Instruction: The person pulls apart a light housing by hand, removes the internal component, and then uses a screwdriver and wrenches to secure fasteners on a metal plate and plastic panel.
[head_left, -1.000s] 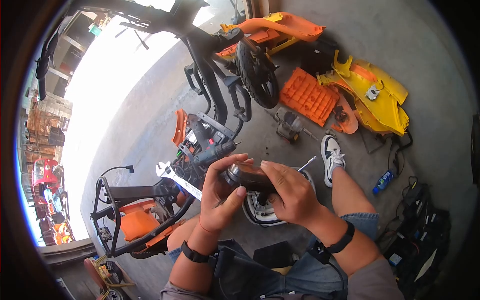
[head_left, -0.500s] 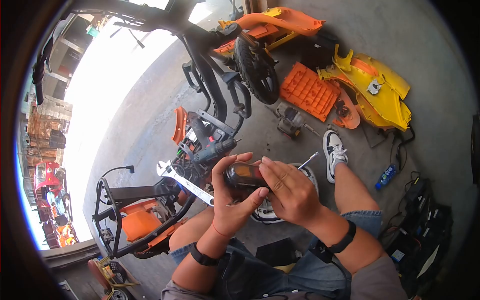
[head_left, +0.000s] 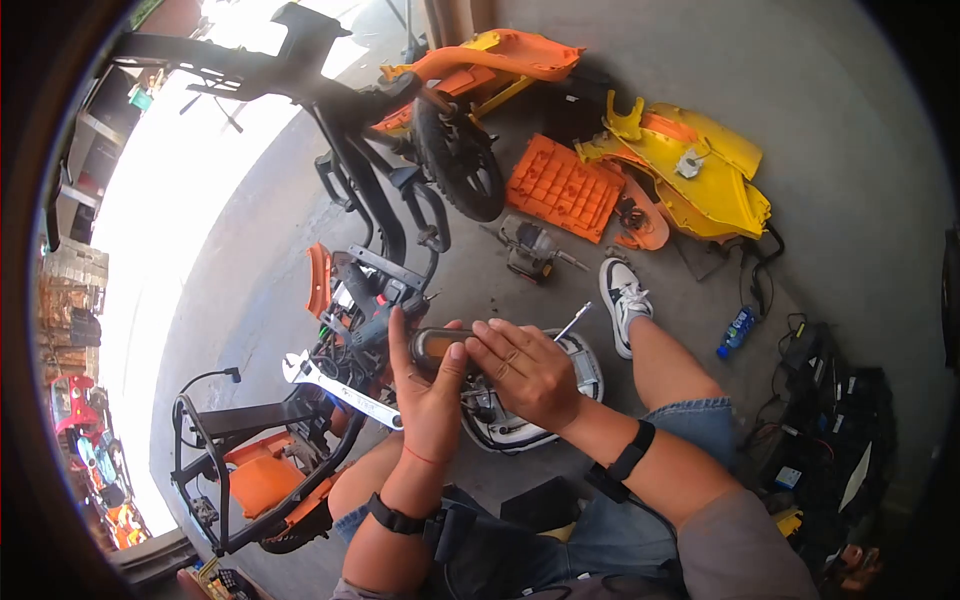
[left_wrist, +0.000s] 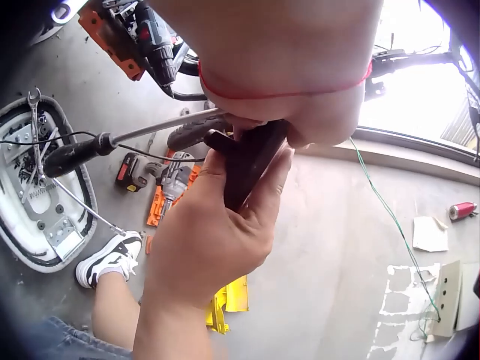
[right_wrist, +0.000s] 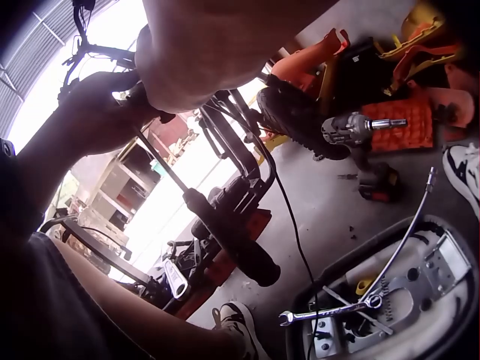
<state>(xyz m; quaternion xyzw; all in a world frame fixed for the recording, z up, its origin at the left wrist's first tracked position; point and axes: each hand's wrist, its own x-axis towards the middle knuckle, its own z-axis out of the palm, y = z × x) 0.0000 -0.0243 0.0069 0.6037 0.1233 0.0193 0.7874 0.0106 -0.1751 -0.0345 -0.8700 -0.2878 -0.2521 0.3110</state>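
A dark oblong device with a brownish face (head_left: 438,346) is held between both hands. My left hand (head_left: 430,405) has its thumb on the near edge and its index finger extended upward beside it. My right hand (head_left: 525,375) lies over the other end; in the left wrist view, the right hand (left_wrist: 217,232) pinches the dark body (left_wrist: 251,169) between thumb and fingers. A screwdriver with a black handle (left_wrist: 79,155) has its shaft running to the left hand, where its end is hidden. In the right wrist view the screwdriver handle (right_wrist: 232,236) hangs below the left hand (right_wrist: 97,116).
A wrench (head_left: 345,388), a drill (head_left: 372,328) and a vehicle frame (head_left: 240,415) lie left. Beyond are a wheel (head_left: 460,160), an orange panel (head_left: 565,188), yellow fairings (head_left: 690,175) and an impact tool (head_left: 530,248). A white-lined seat base (right_wrist: 435,300) holds tools; a blue bottle (head_left: 735,332) lies right.
The device has turned between the hands, its brownish face now showing beside the left thumb. My left index finger is straighter. Hands and surroundings have shifted left in the head view.
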